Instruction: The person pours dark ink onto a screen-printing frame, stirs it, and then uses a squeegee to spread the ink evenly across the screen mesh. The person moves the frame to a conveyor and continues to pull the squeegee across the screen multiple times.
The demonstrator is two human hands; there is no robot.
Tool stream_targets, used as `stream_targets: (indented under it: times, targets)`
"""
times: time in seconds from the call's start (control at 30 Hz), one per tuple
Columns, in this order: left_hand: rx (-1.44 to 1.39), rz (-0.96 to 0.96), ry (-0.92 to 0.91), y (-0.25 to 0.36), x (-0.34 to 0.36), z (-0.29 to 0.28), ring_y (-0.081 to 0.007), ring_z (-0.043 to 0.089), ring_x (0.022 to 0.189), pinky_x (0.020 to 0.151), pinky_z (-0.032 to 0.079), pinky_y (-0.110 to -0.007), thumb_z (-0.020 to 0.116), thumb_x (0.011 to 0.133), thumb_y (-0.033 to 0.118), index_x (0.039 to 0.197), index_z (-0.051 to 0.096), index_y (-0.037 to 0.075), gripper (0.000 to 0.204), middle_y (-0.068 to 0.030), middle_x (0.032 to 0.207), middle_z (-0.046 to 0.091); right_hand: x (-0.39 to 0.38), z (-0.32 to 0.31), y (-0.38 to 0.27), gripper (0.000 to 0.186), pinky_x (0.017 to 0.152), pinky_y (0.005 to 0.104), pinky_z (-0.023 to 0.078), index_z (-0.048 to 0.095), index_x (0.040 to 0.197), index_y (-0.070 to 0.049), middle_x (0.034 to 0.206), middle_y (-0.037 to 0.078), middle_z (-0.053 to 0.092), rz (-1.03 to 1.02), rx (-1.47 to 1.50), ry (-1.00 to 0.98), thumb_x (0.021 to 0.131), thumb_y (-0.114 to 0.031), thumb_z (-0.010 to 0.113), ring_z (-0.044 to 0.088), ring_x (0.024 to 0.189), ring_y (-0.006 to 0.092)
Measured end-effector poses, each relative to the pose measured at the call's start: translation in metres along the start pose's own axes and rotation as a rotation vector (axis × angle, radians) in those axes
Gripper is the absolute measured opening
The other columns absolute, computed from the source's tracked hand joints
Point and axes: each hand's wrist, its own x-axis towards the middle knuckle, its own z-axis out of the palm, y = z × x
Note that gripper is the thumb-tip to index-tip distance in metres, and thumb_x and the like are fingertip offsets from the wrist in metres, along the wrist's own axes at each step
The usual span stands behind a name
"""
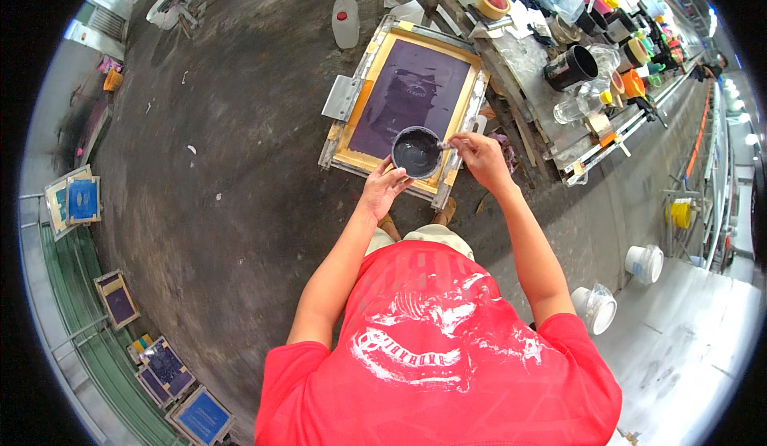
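Note:
My left hand (384, 189) is closed on the side of a round tub (415, 155) holding dark, glossy ink or paste. By the tub's right rim, my right hand (482, 158) pinches a short, thin handle (447, 145) that reaches toward the opening; its far end cannot be made out. Beneath the tub lies a screen-printing frame (476, 79) with a yellowish border and a dark purple mesh (419, 59). A darker, wet-looking patch with a faint design shows in the mesh's middle. The tub covers part of the frame's near edge.
A grey metal plate (342, 98) juts from the frame's left side. Beyond it stands a jug (345, 23) with a red cap. At right, a cluttered workbench (523, 87) carries a tape roll (493, 3), a black tub (570, 67) and bottles. Several small screens lean at far left.

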Motion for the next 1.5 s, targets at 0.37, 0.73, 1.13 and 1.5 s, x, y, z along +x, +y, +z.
stream_targets:
  times: [0.37,0.73,1.13,1.5]
  targets:
    - [0.085,-0.019,0.004,0.006,-0.005,0.005,-0.0190,0.065,0.101,0.093,0.055,-0.039,0.074,0.080,-0.003,0.137,0.042,0.006,0.066,-0.0074,0.111,0.062,0.003,-0.002,-0.016,0.017,0.070,0.0310,0.051,0.070,0.106,-0.002,0.087,0.011,0.070,-0.063,0.032,-0.002,0.095,-0.013,0.063,0.066,0.078,0.0167]
    - [0.181,0.032,0.016,0.005,-0.001,0.011,-0.0201,0.062,0.105,0.094,0.053,-0.039,0.076,0.079,-0.002,0.142,0.036,0.003,0.075,-0.0109,0.116,0.059,-0.018,0.017,0.045,0.029,0.063,0.0261,0.054,0.068,0.109,0.002,0.081,0.007,0.069,0.531,0.824,-0.095,0.100,-0.025,0.060,0.065,0.067,0.0116]
    - [0.048,-0.023,-0.047,0.004,0.006,-0.003,-0.0231,0.065,0.106,0.095,0.055,-0.041,0.070,0.084,-0.001,0.137,0.044,0.004,0.059,-0.0119,0.117,0.061,-0.014,-0.013,-0.028,0.023,0.070,0.0317,0.055,0.070,0.111,-0.007,0.088,0.008,0.069,-0.145,-0.062,0.073,0.089,-0.002,0.064,0.067,0.077,0.0208]
    - [0.116,-0.059,-0.070,0.018,0.010,-0.006,-0.0253,0.062,0.111,0.099,0.054,-0.044,0.069,0.086,0.000,0.129,0.051,0.006,0.047,-0.0105,0.117,0.062,0.004,-0.042,-0.028,0.028,0.074,0.0403,0.054,0.066,0.109,-0.013,0.091,0.007,0.061,-0.509,-0.310,-0.284,0.082,-0.007,0.066,0.064,0.088,0.0288]
